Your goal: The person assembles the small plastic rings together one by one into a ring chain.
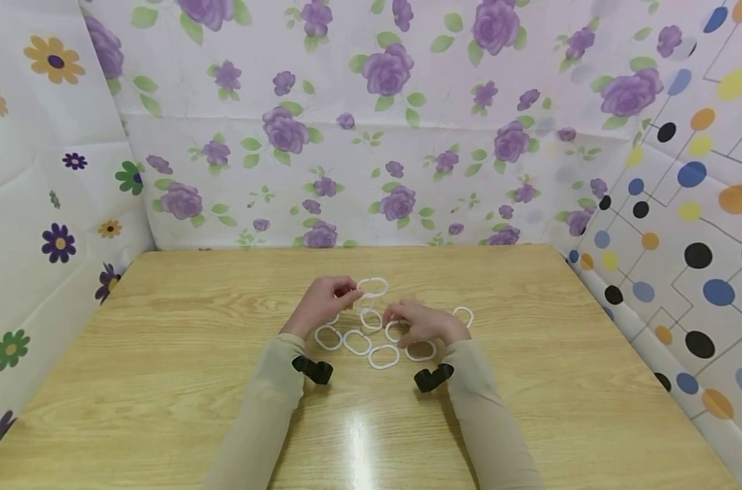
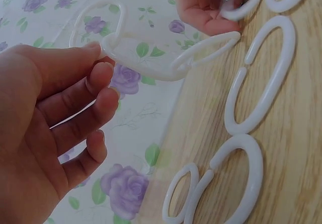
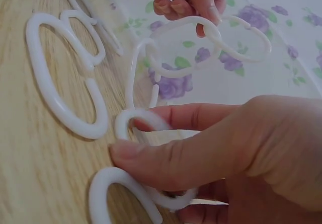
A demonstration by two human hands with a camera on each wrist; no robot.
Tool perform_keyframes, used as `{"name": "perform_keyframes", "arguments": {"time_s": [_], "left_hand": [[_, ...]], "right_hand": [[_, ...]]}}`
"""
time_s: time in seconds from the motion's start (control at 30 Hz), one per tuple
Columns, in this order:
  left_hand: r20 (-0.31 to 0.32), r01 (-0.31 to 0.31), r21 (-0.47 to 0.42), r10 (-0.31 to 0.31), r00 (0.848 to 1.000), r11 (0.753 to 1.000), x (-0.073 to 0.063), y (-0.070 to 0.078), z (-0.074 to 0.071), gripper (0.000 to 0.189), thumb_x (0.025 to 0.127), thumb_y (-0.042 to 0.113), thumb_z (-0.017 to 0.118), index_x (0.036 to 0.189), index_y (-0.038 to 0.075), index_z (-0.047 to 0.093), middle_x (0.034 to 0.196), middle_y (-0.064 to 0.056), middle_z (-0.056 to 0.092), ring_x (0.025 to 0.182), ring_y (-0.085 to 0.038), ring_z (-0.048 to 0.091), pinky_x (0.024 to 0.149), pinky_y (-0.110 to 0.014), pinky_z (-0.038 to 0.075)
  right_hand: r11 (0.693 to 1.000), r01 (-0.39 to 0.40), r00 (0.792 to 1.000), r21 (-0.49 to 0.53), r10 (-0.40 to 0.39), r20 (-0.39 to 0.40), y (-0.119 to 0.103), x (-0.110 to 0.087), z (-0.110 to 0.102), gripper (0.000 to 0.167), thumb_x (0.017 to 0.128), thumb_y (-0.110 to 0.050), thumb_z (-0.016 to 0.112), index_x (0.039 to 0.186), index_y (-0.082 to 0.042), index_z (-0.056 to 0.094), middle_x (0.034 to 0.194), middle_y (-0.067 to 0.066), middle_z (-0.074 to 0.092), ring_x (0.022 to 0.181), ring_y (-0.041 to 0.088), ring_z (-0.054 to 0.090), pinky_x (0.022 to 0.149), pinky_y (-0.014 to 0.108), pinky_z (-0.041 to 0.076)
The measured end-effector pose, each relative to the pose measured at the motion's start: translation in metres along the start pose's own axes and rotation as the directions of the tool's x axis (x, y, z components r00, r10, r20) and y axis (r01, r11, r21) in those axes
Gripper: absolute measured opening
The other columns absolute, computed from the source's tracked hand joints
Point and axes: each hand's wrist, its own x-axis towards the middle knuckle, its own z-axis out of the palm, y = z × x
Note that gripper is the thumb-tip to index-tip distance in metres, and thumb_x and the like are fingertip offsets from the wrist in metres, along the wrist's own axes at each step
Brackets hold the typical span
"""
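Observation:
Between thumb and index finger, my left hand [image 1: 323,304] pinches a short chain of white oval plastic links [image 2: 146,70]. Its upper link [image 3: 268,45] stands out past the fingertips, and the lower end hangs down to the tabletop. Over to the right, my right hand [image 1: 428,321] is low at the table, with thumb and fingers around a single white link [image 3: 122,124]. Part of that link is hidden behind the thumb. Another loose link [image 3: 95,199] lies right beside the thumb. Small gaps show in the sides of several links.
Several loose white links [image 1: 383,367] lie on the wooden table [image 1: 162,381] between and in front of the hands. One more link [image 1: 471,317] is beyond the right wrist. Flowered sheeting [image 1: 236,184] stands behind the table, with a dotted sheet [image 1: 677,224] on the right.

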Motion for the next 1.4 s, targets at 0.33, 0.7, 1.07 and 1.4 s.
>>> {"name": "perform_keyframes", "arguments": {"time_s": [0.33,0.7,1.07,1.4], "left_hand": [[0.037,-0.011,0.039,0.009,0.999,0.999,0.003,-0.004,0.008,0.017,0.095,0.027,0.062,0.093,0.013,0.071,0.074,-0.002,0.065,0.066,-0.011,0.055,0.066,-0.027,0.045],[0.060,0.012,0.036,-0.015,0.998,0.999,0.004,-0.003,0.010,0.016,0.096,0.027,0.062,0.094,0.013,0.070,0.072,-0.002,0.065,0.067,-0.013,0.056,0.066,-0.028,0.045],[0.076,-0.001,0.053,-0.003,0.997,0.999,0.000,0.001,0.007,0.016,0.095,0.026,0.063,0.094,0.013,0.070,0.072,-0.002,0.064,0.066,-0.013,0.053,0.064,-0.027,0.042],[0.077,-0.055,0.060,0.051,0.996,0.997,0.000,0.002,0.008,0.015,0.095,0.024,0.062,0.091,0.012,0.069,0.072,-0.005,0.064,0.064,-0.012,0.052,0.063,-0.026,0.042]], "right_hand": [[0.999,0.043,0.996,-0.005,-0.043,-0.075,0.013,0.003,-0.003,0.011,0.097,-0.018,0.059,0.093,-0.011,0.067,0.087,0.001,0.058,0.079,0.011,0.048,0.074,0.026,0.040],[0.996,0.005,0.935,0.091,0.027,-0.354,0.014,0.000,-0.010,0.012,0.094,-0.019,0.064,0.089,-0.010,0.070,0.084,0.004,0.057,0.074,0.015,0.047,0.068,0.028,0.040],[0.966,0.043,0.900,0.256,0.074,-0.430,0.013,-0.005,-0.013,0.011,0.095,-0.014,0.061,0.093,-0.004,0.064,0.076,0.015,0.062,0.065,0.019,0.054,0.060,0.025,0.043],[0.900,0.112,0.887,0.422,0.101,-0.451,0.012,-0.002,-0.018,0.026,0.103,-0.018,0.048,0.098,0.005,0.060,0.082,0.013,0.065,0.072,0.014,0.063,0.066,0.034,0.047]]}}
